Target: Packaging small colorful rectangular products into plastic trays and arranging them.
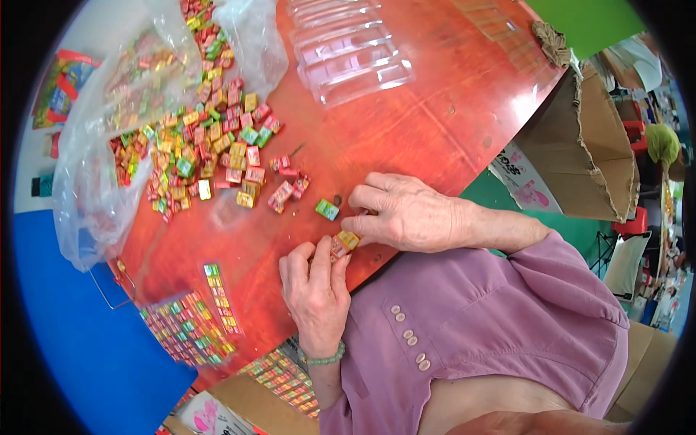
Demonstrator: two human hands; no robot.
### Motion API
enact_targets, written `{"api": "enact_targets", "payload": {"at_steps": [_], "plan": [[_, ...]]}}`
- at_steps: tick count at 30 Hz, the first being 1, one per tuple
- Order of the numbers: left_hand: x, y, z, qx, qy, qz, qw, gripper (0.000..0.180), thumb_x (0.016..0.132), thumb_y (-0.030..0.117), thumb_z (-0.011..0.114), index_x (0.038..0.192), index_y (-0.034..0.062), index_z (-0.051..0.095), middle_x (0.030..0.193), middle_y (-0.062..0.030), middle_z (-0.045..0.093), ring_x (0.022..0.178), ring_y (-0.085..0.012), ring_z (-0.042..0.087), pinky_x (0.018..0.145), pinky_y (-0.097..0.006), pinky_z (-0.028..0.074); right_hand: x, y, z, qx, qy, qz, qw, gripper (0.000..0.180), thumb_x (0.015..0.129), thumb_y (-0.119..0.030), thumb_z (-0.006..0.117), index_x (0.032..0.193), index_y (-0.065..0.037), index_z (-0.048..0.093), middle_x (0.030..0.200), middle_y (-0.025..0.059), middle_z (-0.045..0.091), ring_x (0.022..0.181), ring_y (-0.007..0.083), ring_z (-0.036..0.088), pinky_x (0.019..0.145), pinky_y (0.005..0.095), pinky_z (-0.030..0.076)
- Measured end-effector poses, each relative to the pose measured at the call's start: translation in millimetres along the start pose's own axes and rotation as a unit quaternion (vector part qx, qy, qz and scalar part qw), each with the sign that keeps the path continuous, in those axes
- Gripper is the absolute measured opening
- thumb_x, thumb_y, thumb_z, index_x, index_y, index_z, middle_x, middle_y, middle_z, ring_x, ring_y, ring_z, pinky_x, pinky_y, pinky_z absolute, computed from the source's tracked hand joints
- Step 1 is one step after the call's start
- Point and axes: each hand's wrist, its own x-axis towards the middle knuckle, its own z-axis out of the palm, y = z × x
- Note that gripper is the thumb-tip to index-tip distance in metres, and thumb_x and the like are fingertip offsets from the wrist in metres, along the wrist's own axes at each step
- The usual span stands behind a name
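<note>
At the table's near edge, my left hand (317, 286), with a green bead bracelet at its wrist, pinches a short row of small wrapped candies (344, 245), red and yellow. From the right, my right hand (402, 212) is closed at the same row, its thumb touching the yellow end. A bit of red shows under its curled fingers. Just beyond the fingertips lies a single green candy (327, 209). Several red candies (281, 196) sit loose a little farther left. Behind them spreads a large heap of red, yellow and green candies (235, 152).
A clear plastic bag (90, 217) lies open around the heap on the red table (435, 109). Clear ribbed trays (355, 61) lie at the back. Front left, a candy row (220, 299) lies beside a filled block (187, 328). An open cardboard box (580, 138) stands right.
</note>
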Motion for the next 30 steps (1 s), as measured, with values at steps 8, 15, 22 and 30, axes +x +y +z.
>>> {"api": "enact_targets", "payload": {"at_steps": [8, 15, 22, 30], "plan": [[92, 13, 0, 0.031, 0.011, 0.090, 0.995, 0.026, 0.086, 0.011, 0.077, 0.109, 0.0016, 0.069, 0.102, -0.0129, 0.056, 0.094, -0.0325, 0.057, 0.078, -0.045, 0.049, 10, 35, -47, -0.045, 0.084, 0.078, 0.992, 0.032, 0.086, -0.027, 0.076, 0.112, -0.009, 0.069, 0.101, 0.0095, 0.057, 0.095, 0.0292, 0.061, 0.079, 0.0404, 0.054], [182, -5, 41, 0.011, 0.019, 0.144, 0.989, 0.025, 0.083, 0.012, 0.078, 0.105, 0.0031, 0.072, 0.098, -0.0126, 0.061, 0.094, -0.0327, 0.061, 0.080, -0.044, 0.053, 23, 104, -61, -0.096, 0.139, 0.110, 0.979, 0.031, 0.087, -0.026, 0.075, 0.112, -0.009, 0.068, 0.101, 0.0119, 0.058, 0.098, 0.0333, 0.061, 0.083, 0.0442, 0.052], [210, -18, 72, -0.005, 0.001, 0.162, 0.987, 0.024, 0.084, 0.014, 0.078, 0.105, 0.0048, 0.072, 0.098, -0.0124, 0.061, 0.095, -0.0322, 0.062, 0.080, -0.044, 0.054, 20, 137, -57, -0.101, 0.103, 0.168, 0.975, 0.032, 0.087, -0.026, 0.076, 0.113, -0.009, 0.068, 0.105, 0.0124, 0.060, 0.103, 0.0334, 0.061, 0.088, 0.0456, 0.051], [213, -28, 77, -0.022, -0.019, 0.139, 0.990, 0.025, 0.084, 0.016, 0.078, 0.106, 0.0043, 0.072, 0.101, -0.0135, 0.062, 0.095, -0.0328, 0.063, 0.080, -0.044, 0.054, 17, 144, -51, -0.085, 0.117, 0.167, 0.975, 0.034, 0.087, -0.025, 0.077, 0.115, -0.007, 0.067, 0.108, 0.0128, 0.060, 0.104, 0.0341, 0.061, 0.089, 0.0443, 0.051]]}}
